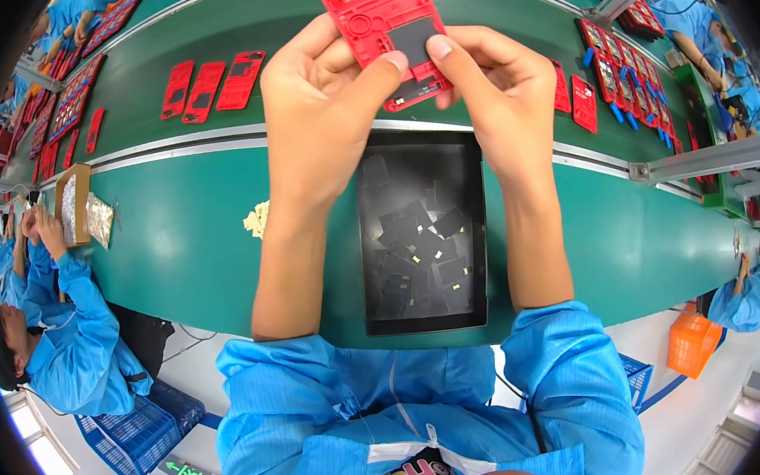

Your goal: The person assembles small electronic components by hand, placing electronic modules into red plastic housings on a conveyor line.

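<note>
From the head view, I am watching the left hand [314,109] and right hand [511,93] grasping a red casing [384,7], thumbs resting at its dark patch [412,38], above the belt [143,118] beyond a black tray [427,325].

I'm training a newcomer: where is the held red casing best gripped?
Probably grip the red casing along its two long edges, left hand coming from the left, right hand from the right: it is flat and oblong, ribbed inside toward the camera, so edge grips should leave that inside mostly clear.
</note>
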### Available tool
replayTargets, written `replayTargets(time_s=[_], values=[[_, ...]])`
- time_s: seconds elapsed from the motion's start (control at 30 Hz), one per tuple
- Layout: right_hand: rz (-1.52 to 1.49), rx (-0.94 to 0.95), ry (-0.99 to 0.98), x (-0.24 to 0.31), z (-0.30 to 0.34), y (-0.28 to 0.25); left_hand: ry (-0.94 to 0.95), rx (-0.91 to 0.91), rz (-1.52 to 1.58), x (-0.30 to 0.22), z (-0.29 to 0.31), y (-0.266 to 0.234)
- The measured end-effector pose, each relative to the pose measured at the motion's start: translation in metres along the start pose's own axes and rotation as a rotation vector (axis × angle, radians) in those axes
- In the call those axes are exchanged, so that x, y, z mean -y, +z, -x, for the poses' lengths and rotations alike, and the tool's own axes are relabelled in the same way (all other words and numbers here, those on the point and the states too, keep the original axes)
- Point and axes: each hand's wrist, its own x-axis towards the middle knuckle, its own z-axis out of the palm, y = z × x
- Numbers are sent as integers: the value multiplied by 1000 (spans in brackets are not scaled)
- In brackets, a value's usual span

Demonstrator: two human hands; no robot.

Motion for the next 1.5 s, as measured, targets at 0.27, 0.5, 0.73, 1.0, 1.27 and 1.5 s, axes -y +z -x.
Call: replayTargets(time_s=[0.27, 0.5, 0.73, 1.0, 1.27, 1.5], values=[[-41, 47, -46, 0, -1, -1, 81, -3, -105, 0, 3, 3], [339, -66, 327, -97, -27, -41, 73, -278, -317, -1, -7, -20], [612, 30, 389, -114, -31, -57, 64, -247, -347, -9, -7, -17], [1520, -481, -70, -130, -33, -159, 36, -221, -350, -16, -3, -20], [1500, -299, -25, -123, -31, -167, -15, -157, -401, -6, -5, -6], [636, 161, -293, -10, -16, -46, -263, -33, -252, 24, -7, -4]])
